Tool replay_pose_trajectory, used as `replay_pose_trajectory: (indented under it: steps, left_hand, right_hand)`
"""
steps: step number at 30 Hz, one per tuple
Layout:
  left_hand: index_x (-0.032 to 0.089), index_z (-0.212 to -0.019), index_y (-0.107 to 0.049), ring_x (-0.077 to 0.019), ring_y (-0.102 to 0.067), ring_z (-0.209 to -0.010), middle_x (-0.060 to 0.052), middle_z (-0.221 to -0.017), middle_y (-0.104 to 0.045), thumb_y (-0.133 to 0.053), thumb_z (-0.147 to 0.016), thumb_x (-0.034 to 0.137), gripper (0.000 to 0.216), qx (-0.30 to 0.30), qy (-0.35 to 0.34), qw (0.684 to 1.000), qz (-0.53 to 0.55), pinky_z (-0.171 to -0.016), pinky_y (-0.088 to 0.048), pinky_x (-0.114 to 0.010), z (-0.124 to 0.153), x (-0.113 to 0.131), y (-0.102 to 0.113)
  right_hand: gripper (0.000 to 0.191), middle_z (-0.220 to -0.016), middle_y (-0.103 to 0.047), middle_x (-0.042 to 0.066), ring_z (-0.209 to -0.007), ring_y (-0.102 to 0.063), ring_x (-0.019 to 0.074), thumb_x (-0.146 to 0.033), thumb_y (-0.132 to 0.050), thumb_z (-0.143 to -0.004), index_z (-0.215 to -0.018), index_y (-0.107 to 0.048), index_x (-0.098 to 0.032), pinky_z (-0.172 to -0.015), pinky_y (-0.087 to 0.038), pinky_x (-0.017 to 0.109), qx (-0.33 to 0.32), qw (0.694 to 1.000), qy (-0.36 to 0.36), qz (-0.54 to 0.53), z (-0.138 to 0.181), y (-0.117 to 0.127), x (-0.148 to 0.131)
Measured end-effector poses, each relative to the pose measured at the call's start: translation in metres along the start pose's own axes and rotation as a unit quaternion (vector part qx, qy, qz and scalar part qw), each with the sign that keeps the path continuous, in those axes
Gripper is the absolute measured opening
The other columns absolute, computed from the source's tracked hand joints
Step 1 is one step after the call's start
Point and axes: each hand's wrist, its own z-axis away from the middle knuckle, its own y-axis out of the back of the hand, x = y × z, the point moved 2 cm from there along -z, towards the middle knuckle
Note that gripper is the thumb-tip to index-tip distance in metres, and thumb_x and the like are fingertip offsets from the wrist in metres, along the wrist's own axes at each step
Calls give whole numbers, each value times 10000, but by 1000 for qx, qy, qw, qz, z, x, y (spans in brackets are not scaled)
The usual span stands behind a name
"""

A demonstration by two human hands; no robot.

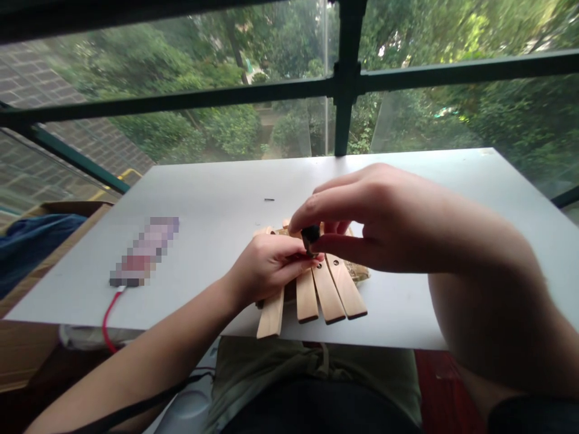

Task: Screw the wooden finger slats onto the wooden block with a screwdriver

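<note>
Several pale wooden slats (329, 295), with dark round fittings near their upper ends, lie fanned out over a brownish, partly hidden base (360, 275) at the table's front edge. My right hand (375, 211) comes in from the right above them, its thumb and fingers closed around a small black-topped piece (310, 232) whose kind I cannot make out. My left hand (266, 259) rests over the left slats, fingers pinched together just below that piece. What the left fingertips grip is hidden. One slat (271, 316) sticks out from beneath the left hand.
On the white table (217, 193) a blurred-out phone-like object (147, 253) lies at left, a red cable (106, 319) running off the edge. A tiny dark piece (269, 199) lies farther back. A cardboard box (27, 355) stands left; a green-framed window (346, 78) borders the back.
</note>
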Motion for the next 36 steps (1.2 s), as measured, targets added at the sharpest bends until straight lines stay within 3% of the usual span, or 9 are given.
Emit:
replay_pose_trajectory:
  steps: [10,20,26,36]
  left_hand:
    - [185,-753,-714,-71,-645,-603,33,-687,-724,-776,-870,244,145,7,-13,1000,-3,-583,-480,-173,-5,3,-4]
    - [193,-852,-729,-91,-661,-639,24,-747,-742,-745,-875,249,62,9,-27,1000,-11,-592,-482,-193,-6,2,-5]
    - [191,-819,-705,-98,-668,-658,26,-737,-729,-721,-880,240,80,6,-40,999,-4,-616,-496,-198,-6,2,-5]
    - [192,-845,-711,-95,-688,-689,27,-765,-738,-727,-876,215,42,7,-49,999,5,-650,-517,-186,-7,2,-6]
  right_hand:
    - [129,-842,-694,12,-741,-567,122,-219,-596,-965,-1017,-712,-194,-691,-369,273,-28,999,-23,-5,1,2,-2]
    - [128,-793,-640,0,-643,-476,105,-150,-533,-930,-993,-633,-199,-589,-267,283,-88,994,-58,-37,-4,-9,0]
    - [26,-697,-564,-32,-586,-402,87,-186,-538,-938,-937,-559,-200,-589,-215,277,-76,995,-44,-55,-4,-16,3]
    - [31,-669,-538,-38,-575,-363,88,-199,-528,-932,-910,-549,-205,-605,-205,277,-82,993,-57,-64,-7,-17,4]
